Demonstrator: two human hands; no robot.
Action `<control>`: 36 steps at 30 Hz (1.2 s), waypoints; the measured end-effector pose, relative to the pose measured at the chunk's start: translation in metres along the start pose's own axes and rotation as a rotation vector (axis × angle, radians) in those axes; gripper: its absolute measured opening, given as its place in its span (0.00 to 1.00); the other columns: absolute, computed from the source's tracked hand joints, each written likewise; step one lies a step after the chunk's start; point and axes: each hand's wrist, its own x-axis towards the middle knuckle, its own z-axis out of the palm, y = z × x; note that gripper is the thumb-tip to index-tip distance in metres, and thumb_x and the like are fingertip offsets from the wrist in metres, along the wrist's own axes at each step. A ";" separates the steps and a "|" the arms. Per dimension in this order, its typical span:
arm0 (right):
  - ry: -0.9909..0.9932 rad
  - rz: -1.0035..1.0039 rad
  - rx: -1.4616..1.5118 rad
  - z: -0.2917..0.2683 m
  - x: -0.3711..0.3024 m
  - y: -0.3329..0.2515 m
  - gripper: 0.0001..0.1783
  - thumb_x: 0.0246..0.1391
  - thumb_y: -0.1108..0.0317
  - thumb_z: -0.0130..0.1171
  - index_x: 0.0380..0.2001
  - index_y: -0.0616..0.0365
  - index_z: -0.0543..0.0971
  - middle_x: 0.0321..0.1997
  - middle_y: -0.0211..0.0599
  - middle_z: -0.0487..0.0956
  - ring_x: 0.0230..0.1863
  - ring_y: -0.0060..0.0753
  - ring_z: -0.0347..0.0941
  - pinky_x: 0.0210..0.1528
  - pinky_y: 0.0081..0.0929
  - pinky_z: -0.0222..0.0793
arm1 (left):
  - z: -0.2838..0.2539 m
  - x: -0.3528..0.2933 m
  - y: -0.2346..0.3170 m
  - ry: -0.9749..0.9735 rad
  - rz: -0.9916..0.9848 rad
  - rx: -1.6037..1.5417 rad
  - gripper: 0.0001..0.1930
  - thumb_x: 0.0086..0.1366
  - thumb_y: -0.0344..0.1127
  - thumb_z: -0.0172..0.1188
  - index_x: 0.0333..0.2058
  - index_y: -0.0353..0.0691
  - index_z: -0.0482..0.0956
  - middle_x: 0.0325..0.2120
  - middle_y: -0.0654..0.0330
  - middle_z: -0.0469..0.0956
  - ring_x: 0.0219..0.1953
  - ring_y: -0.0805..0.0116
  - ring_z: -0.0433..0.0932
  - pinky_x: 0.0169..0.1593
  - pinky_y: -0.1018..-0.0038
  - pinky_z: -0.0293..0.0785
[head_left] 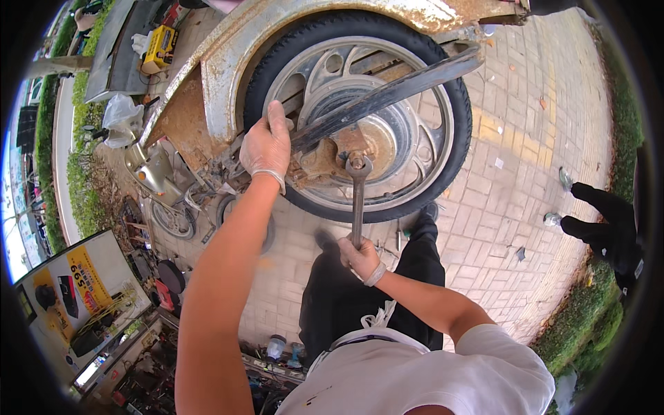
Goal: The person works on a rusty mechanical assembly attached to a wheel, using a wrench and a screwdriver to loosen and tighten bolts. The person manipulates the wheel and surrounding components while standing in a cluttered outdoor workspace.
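Observation:
An open-ended wrench point(358, 200) hangs down from the rusty axle nut point(357, 160), its jaws set around the nut. My right hand point(361, 259), in a thin pale glove, is wrapped around the wrench's lower end. Behind the nut is a wheel with a grey spoked rim and a black tyre point(461, 131). A dark metal bar point(387, 97) slants across it. My left hand point(268, 146), also gloved, is closed at the bar's left end, thumb up; its other fingers and what they grip are hidden.
A rusty silver fender point(221, 76) arches around the wheel. Left stand another scooter point(149, 166), a yellow box point(160, 48) and a sign board point(83, 297). Tools and parts point(149, 377) fill the lower left. A person in dark trousers point(598, 214) is at the right on the paving.

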 end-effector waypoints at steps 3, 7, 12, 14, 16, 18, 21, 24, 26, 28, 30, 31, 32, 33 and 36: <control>0.035 0.047 -0.001 -0.019 -0.050 0.000 0.21 0.62 0.53 0.52 0.22 0.58 0.70 0.14 0.25 0.68 0.14 0.18 0.63 0.17 0.20 0.59 | 0.005 -0.004 -0.005 0.101 -0.012 0.010 0.36 0.64 0.68 0.33 0.30 0.47 0.85 0.28 0.51 0.81 0.37 0.48 0.79 0.42 0.60 0.72; 0.053 0.076 -0.533 -0.089 -0.107 -0.060 0.24 0.65 0.52 0.46 0.26 0.64 0.72 0.15 0.38 0.70 0.15 0.29 0.69 0.20 0.27 0.63 | 0.008 0.001 -0.010 0.137 0.018 0.058 0.36 0.64 0.67 0.33 0.32 0.47 0.85 0.30 0.49 0.81 0.38 0.47 0.78 0.43 0.59 0.72; -0.163 -0.090 -1.191 -0.122 -0.084 -0.198 0.21 0.65 0.56 0.43 0.29 0.66 0.71 0.21 0.56 0.74 0.27 0.61 0.71 0.30 0.43 0.67 | 0.011 0.004 -0.011 0.132 -0.050 0.051 0.36 0.63 0.69 0.34 0.43 0.45 0.81 0.36 0.46 0.80 0.42 0.45 0.77 0.46 0.58 0.71; -0.247 -0.129 -1.370 -0.111 -0.063 -0.236 0.22 0.65 0.55 0.43 0.31 0.66 0.72 0.23 0.57 0.74 0.28 0.63 0.71 0.32 0.44 0.67 | 0.012 0.001 -0.010 0.144 -0.070 0.042 0.36 0.63 0.69 0.34 0.44 0.45 0.81 0.36 0.46 0.80 0.42 0.45 0.77 0.46 0.58 0.71; -0.293 -0.042 -1.373 -0.101 -0.050 -0.259 0.22 0.65 0.54 0.43 0.32 0.66 0.73 0.23 0.57 0.74 0.28 0.63 0.71 0.33 0.44 0.67 | 0.011 -0.001 -0.009 0.174 -0.051 0.066 0.36 0.63 0.69 0.34 0.44 0.45 0.81 0.36 0.46 0.80 0.42 0.45 0.78 0.46 0.58 0.71; -0.302 0.032 -1.351 -0.094 -0.046 -0.268 0.23 0.65 0.54 0.43 0.33 0.66 0.73 0.23 0.57 0.74 0.28 0.63 0.71 0.33 0.44 0.67 | 0.011 -0.002 -0.009 0.202 -0.039 0.083 0.36 0.63 0.69 0.35 0.43 0.45 0.81 0.36 0.47 0.80 0.41 0.45 0.78 0.45 0.58 0.72; -0.282 0.090 -1.293 -0.097 -0.047 -0.270 0.24 0.65 0.53 0.42 0.31 0.66 0.73 0.21 0.53 0.73 0.24 0.55 0.71 0.32 0.40 0.67 | 0.012 -0.005 -0.008 0.255 -0.011 0.090 0.36 0.63 0.68 0.34 0.42 0.45 0.81 0.35 0.48 0.81 0.41 0.45 0.78 0.44 0.58 0.72; -0.258 0.159 -1.222 -0.103 -0.044 -0.266 0.26 0.66 0.52 0.41 0.30 0.67 0.73 0.18 0.48 0.72 0.22 0.46 0.69 0.31 0.38 0.67 | 0.010 -0.006 -0.005 0.273 0.006 0.095 0.35 0.64 0.68 0.34 0.41 0.45 0.81 0.33 0.48 0.81 0.39 0.45 0.78 0.43 0.57 0.72; -0.269 0.148 -1.216 -0.103 -0.039 -0.257 0.26 0.66 0.51 0.41 0.29 0.67 0.72 0.18 0.43 0.70 0.21 0.37 0.67 0.29 0.35 0.66 | 0.008 -0.006 -0.003 0.236 0.003 0.113 0.35 0.64 0.67 0.34 0.40 0.45 0.82 0.32 0.48 0.81 0.38 0.45 0.78 0.42 0.57 0.73; -0.231 0.062 -1.223 -0.102 -0.036 -0.242 0.26 0.66 0.51 0.41 0.28 0.66 0.72 0.17 0.42 0.70 0.19 0.36 0.66 0.28 0.35 0.66 | 0.005 -0.005 -0.002 0.214 0.008 0.119 0.34 0.64 0.67 0.34 0.38 0.45 0.82 0.30 0.48 0.81 0.36 0.45 0.78 0.40 0.56 0.73; -0.216 0.325 -1.013 -0.100 -0.037 -0.225 0.27 0.65 0.48 0.43 0.27 0.64 0.73 0.16 0.33 0.68 0.15 0.23 0.64 0.19 0.26 0.64 | 0.004 -0.004 -0.003 0.178 0.009 0.116 0.34 0.64 0.66 0.34 0.37 0.45 0.82 0.29 0.48 0.81 0.35 0.45 0.78 0.39 0.56 0.73; -0.166 0.230 -1.005 -0.101 -0.037 -0.218 0.27 0.64 0.48 0.46 0.27 0.63 0.73 0.16 0.30 0.68 0.15 0.20 0.64 0.18 0.24 0.63 | 0.005 -0.004 -0.004 0.178 0.000 0.092 0.33 0.64 0.66 0.35 0.36 0.45 0.82 0.28 0.49 0.81 0.34 0.45 0.79 0.39 0.56 0.73; -0.089 0.273 -1.047 -0.102 -0.037 -0.213 0.26 0.62 0.47 0.48 0.26 0.63 0.73 0.17 0.27 0.67 0.15 0.18 0.64 0.17 0.22 0.62 | 0.007 -0.004 -0.006 0.181 -0.002 0.098 0.33 0.64 0.66 0.35 0.35 0.45 0.82 0.28 0.49 0.80 0.34 0.45 0.79 0.39 0.56 0.73; -0.117 0.255 -0.921 -0.104 -0.036 -0.211 0.25 0.61 0.48 0.50 0.25 0.62 0.72 0.17 0.27 0.67 0.15 0.18 0.63 0.17 0.22 0.62 | 0.010 -0.002 -0.008 0.192 0.001 0.103 0.33 0.64 0.66 0.36 0.35 0.44 0.82 0.28 0.49 0.80 0.34 0.46 0.79 0.39 0.57 0.73; -0.099 0.369 -0.683 -0.110 -0.033 -0.209 0.21 0.58 0.52 0.57 0.21 0.58 0.71 0.17 0.24 0.67 0.15 0.17 0.62 0.18 0.20 0.60 | 0.018 -0.001 -0.017 0.236 0.036 0.083 0.32 0.64 0.66 0.38 0.33 0.44 0.81 0.27 0.50 0.80 0.34 0.46 0.79 0.39 0.57 0.73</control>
